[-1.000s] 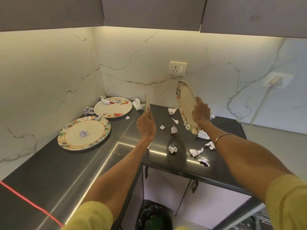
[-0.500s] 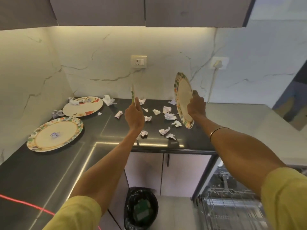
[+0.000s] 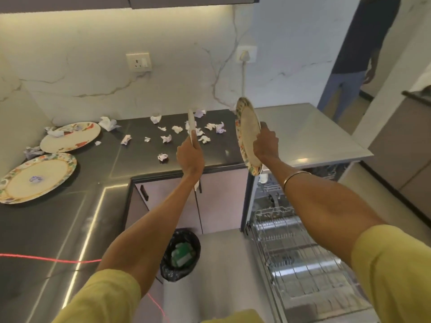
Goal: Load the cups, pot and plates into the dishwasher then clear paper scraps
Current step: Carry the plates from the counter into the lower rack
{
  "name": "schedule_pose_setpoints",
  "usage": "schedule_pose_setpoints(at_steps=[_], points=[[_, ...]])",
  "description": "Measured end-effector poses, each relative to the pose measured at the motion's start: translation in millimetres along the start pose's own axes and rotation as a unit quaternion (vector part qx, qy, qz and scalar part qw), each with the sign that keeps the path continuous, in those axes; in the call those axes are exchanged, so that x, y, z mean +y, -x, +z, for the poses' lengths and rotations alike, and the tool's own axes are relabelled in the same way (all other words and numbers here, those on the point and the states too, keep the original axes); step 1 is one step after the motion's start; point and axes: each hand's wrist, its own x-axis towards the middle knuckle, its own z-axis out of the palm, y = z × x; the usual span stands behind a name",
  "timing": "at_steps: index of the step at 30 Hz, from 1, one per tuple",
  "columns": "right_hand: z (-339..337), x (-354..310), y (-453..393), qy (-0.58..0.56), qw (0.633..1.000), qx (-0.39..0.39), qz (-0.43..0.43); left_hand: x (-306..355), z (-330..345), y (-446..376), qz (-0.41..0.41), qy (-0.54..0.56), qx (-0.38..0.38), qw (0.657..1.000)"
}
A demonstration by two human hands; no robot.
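The left hand [image 3: 190, 157] gripped a plate [image 3: 191, 129] held upright and edge-on to the camera, above the front edge of the dark bench [image 3: 130, 159]. The right hand [image 3: 265, 145] gripped a second, floral-rimmed plate [image 3: 247, 134] by its right rim, also upright, above the right end of the dark bench and over the open dishwasher.

Crumpled paper scraps [image 3: 179, 134] lay scattered across the rear half of the bench, between the back wall and the two raised hands; one scrap [image 3: 162, 157] lay apart, nearer the front edge. Two further plates lay flat at the left end of the bench. The rear plate [image 3: 70, 137] carried scraps on its far-left rim, and the nearer plate [image 3: 35, 178] carried one small scrap at its centre. More scraps lay against the wall just beside both.

The lower dishwasher rack [image 3: 303, 264] was pulled out below the right forearm; its wire tines showed no dishes. What sat in the upper rack [image 3: 272, 190] could not be determined. A bin with a black liner [image 3: 180, 255] stood on the floor below the bench corner and held green and white items. Another person [image 3: 359, 54] stood in the doorway at the far right.
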Motion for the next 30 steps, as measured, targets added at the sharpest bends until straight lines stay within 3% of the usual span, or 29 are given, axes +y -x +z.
schedule_pose_setpoints(at_steps=[16,30], points=[[-48.0,97.7,149.0,0.084,0.984,0.024,0.154,19.2,19.0,154.0,0.041,-0.004,-0.181,0.983],[-95.3,210.5,277.9,0.093,0.966,0.013,0.242,46.8,34.3,315.9,0.042,-0.004,-0.339,0.940]])
